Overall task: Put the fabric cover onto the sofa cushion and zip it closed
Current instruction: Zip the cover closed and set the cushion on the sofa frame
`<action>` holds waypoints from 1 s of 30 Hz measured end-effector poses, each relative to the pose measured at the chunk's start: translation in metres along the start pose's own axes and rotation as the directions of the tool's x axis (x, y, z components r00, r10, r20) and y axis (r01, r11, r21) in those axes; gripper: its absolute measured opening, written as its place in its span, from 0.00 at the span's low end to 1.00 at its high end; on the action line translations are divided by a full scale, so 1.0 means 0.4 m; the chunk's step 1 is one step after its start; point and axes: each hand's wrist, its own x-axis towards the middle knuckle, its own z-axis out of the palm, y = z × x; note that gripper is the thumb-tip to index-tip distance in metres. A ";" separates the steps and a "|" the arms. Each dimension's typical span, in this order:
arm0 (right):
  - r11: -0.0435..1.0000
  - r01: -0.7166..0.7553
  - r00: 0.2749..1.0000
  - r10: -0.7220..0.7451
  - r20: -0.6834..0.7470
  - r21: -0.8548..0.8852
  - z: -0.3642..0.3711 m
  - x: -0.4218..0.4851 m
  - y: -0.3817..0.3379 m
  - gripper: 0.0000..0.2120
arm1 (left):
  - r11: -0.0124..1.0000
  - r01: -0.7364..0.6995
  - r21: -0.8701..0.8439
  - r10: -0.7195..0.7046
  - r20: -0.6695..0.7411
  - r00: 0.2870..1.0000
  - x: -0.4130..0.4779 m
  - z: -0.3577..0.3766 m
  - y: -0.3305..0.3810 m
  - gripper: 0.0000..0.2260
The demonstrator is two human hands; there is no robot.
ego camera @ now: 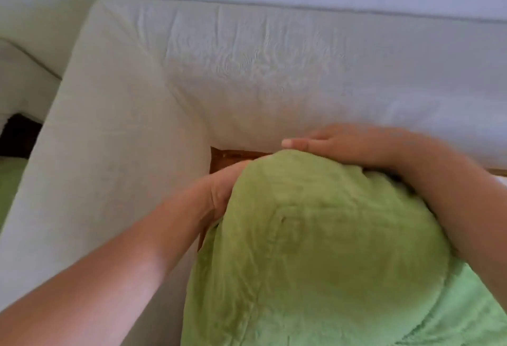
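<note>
A bulky sofa cushion in a green fabric cover (323, 236) fills the lower middle of the view, its rounded far end pointing at the sofa's back corner. My left hand (219, 194) lies against the cushion's left side with the fingers reaching round its far end, partly hidden by the fabric. My right hand (337, 145) rests flat on the top far edge of the cushion, fingers straight and pointing left. No zip shows from here.
The white sofa backrest (274, 76) runs along the far side and a white armrest (109, 139) closes off the left. A strip of brown seat base (233, 157) shows in the corner behind the cushion. More green fabric (472, 318) lies at the lower right.
</note>
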 end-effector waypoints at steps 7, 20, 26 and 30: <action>0.989 0.111 0.983 -0.124 -0.132 -0.099 0.014 -0.553 -0.096 0.31 | 0.751 0.026 0.660 -0.263 0.263 0.928 -0.308 0.319 0.060 0.10; 0.935 -0.257 0.866 0.335 -0.371 0.244 0.440 -0.845 -0.180 0.21 | 0.467 -0.050 0.883 -0.157 0.138 0.978 -0.498 0.378 -0.210 0.14; 0.915 -0.115 0.829 0.303 -0.471 0.387 0.438 -0.773 -0.184 0.20 | 0.257 -0.011 0.966 -0.120 0.044 0.992 -0.475 0.409 -0.156 0.19; 0.917 -0.099 0.864 0.273 -0.424 0.387 0.494 -0.698 -0.223 0.19 | 0.017 0.154 0.988 -0.237 -0.145 0.961 -0.505 0.339 -0.167 0.27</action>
